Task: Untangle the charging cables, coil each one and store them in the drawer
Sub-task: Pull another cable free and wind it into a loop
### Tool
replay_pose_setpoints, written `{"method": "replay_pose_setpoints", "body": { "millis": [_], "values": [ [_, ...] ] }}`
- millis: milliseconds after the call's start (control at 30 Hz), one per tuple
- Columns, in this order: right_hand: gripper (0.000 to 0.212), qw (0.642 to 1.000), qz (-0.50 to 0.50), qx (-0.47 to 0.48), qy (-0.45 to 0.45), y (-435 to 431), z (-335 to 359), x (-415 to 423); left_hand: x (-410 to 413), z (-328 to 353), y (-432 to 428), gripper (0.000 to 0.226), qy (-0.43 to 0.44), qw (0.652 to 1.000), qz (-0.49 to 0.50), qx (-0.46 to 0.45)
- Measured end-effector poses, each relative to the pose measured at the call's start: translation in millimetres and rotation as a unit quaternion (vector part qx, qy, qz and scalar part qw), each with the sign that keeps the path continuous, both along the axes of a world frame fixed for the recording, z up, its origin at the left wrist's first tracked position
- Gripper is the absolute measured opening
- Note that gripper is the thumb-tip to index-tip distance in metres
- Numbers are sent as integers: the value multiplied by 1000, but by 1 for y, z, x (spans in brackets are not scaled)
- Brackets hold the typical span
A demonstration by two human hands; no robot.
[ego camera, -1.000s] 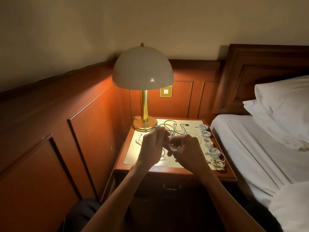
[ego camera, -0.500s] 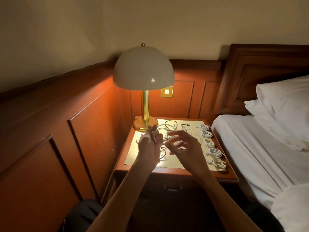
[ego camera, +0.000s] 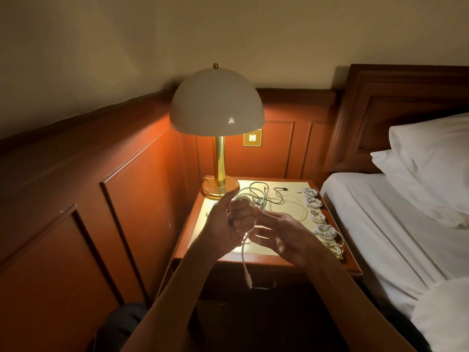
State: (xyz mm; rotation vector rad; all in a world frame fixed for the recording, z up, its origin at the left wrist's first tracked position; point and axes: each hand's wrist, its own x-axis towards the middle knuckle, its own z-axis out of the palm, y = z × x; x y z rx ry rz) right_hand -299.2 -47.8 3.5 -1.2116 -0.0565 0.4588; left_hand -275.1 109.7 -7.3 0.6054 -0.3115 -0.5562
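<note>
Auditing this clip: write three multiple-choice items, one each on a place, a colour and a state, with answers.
1. Where on the nightstand do the coiled cables lie? A left edge; B right edge; C centre.
2. Colour of the cable dangling from the left hand? A black; B red; C white.
3. The table lamp is: A lit; B off; C tipped over.
Answers: B, they line that edge; C, it shows white; A, light falls beneath its shade.
</note>
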Motion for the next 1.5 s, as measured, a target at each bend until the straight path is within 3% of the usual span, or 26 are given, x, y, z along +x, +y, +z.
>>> {"method": "replay_pose_setpoints", "body": {
  "millis": [100, 233, 400, 467, 600, 800, 1000, 1167, 1333, 1400, 1500],
  "values": [
    [30, 999, 2, 34, -5, -4, -3, 1, 1, 13, 9, 47, -16, 998, -52, 45],
    [32, 996, -59, 23, -62, -5, -12, 0, -3, 32, 10, 50, -52, 980, -10, 193],
    [29, 967, -147, -60, -200, -7, -18, -3, 0, 34, 10, 41, -175, 893, 131, 394],
    [31, 951, -169, -103, -239, -6, -20, -3, 2, 27, 7, 39, -196, 884, 172, 388],
    [26, 957, -136, -124, -224, -7, -19, 1, -3, 9, -11, 53, -173, 907, 221, 314],
    [20, 876, -182, -277, -349, 5, -17, -8, -13, 4, -27, 61, -101, 915, 322, 218],
    [18, 806, -221, -363, -412, -5, -9, 3, -16, 3, -33, 46, -100, 877, 370, 290],
    [17, 778, -213, -400, -435, -10, -11, 8, -21, -9, -39, 44, -86, 878, 367, 294],
    [19, 735, -170, -461, -467, -23, -11, 9, -14, -21, -27, 47, -112, 862, 289, 402],
    [18, 720, -134, -490, -473, -29, -12, 12, -11, -30, -20, 45, -180, 831, 267, 453],
    [20, 692, -70, -523, -493, -33, -14, 15, -5, -32, -10, 54, -338, 704, 294, 551]
  ]
}}
